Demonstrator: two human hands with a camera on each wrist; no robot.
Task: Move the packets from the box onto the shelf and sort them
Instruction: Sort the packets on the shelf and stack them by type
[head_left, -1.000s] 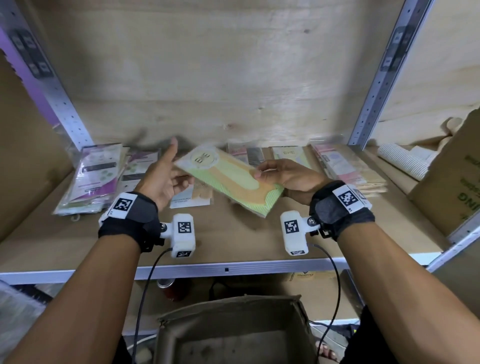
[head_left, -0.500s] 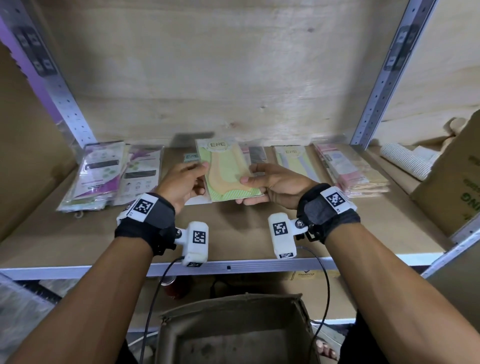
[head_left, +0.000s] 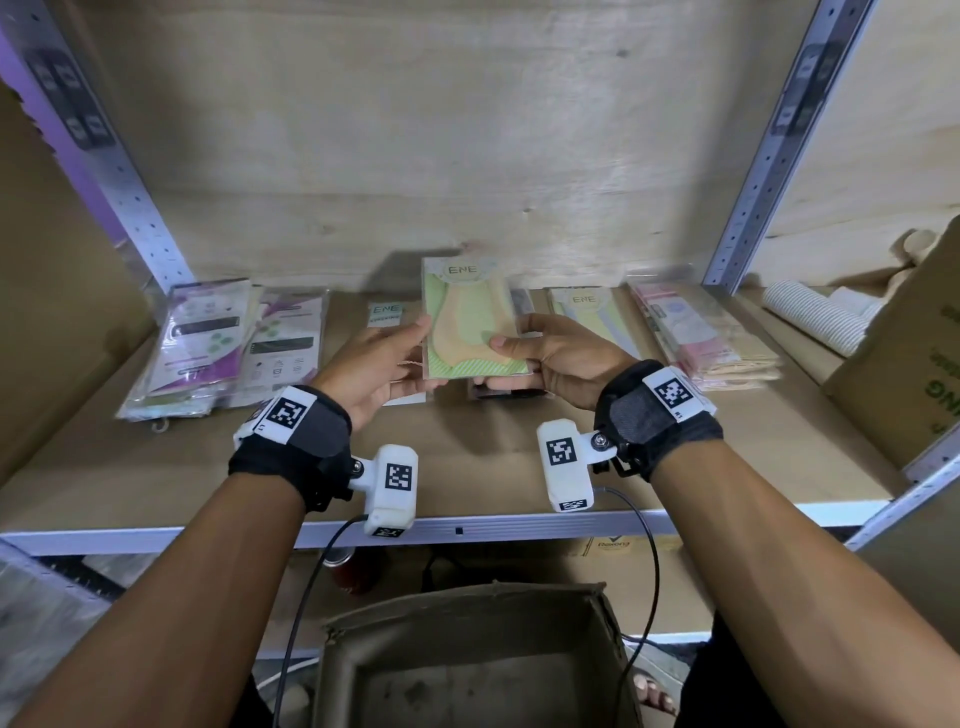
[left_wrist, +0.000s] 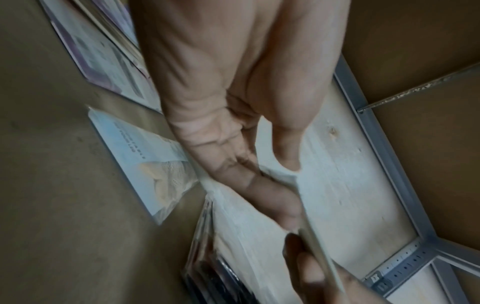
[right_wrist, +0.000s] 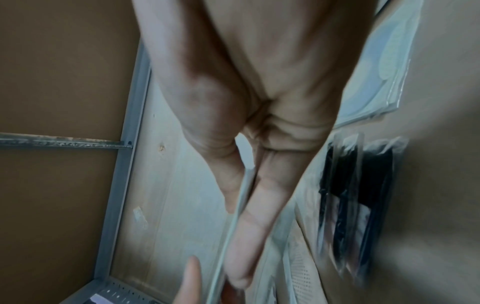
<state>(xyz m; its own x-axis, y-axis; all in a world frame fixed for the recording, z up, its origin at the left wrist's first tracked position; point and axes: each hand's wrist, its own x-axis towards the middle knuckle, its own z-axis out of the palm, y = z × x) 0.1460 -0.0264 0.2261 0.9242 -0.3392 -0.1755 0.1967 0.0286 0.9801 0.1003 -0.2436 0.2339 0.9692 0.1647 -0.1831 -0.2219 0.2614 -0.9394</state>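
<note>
Over the wooden shelf (head_left: 467, 467), a green packet (head_left: 467, 322) is pinched at its side edges by the left hand (head_left: 374, 364) and by the right hand (head_left: 561, 358).

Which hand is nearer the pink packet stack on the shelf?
Right. The right hand, pinching the green ENE packet, sits just left of the pink packet stack; the left hand is farther left.

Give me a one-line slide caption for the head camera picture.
The left hand and right hand hold a green ENE packet over the shelf, purple packets at left, the box below.
</note>
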